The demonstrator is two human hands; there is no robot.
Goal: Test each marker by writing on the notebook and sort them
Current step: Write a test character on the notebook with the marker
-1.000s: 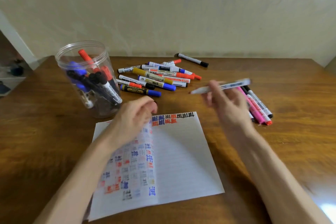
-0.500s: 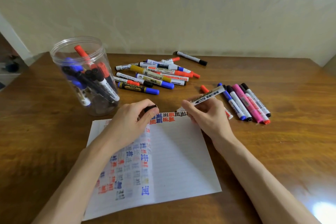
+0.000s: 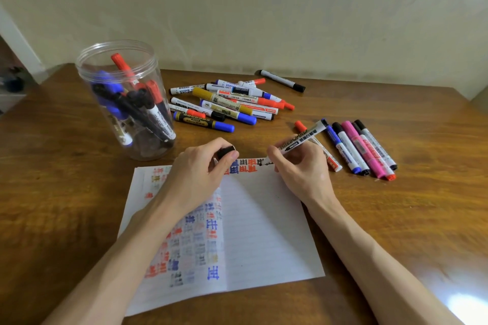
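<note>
We look down on a brown wooden worktop (image 3: 396, 219) set against a pale, mottled wall (image 3: 264, 21). A bright glare (image 3: 464, 306) sits on the wood at lower right. At far left the room opens past a white edge (the dark shapes (image 3: 13, 82) there are too blurred for us to name).

The notebook (image 3: 264, 232) lies open on the worktop before us. Its left page is crowded with red, blue and grey marks, partly covered by the left forearm. The left hand (image 3: 198, 171) rests on the notebook's top, thumb and forefinger pinching a black cap (image 3: 226, 152). The right hand (image 3: 301, 169) grips a white marker (image 3: 303, 138) in a writing hold, nib end down at the top edge of the right page, where the fingers hide the nib itself.

A clear jar (image 3: 144, 146) of markers stands left of the notebook. A pile (image 3: 232, 103) lies beyond, its labels mostly too small to read. A row (image 3: 361, 148) lies just right of the right hand, and the held marker crosses in front of its red-capped one.
</note>
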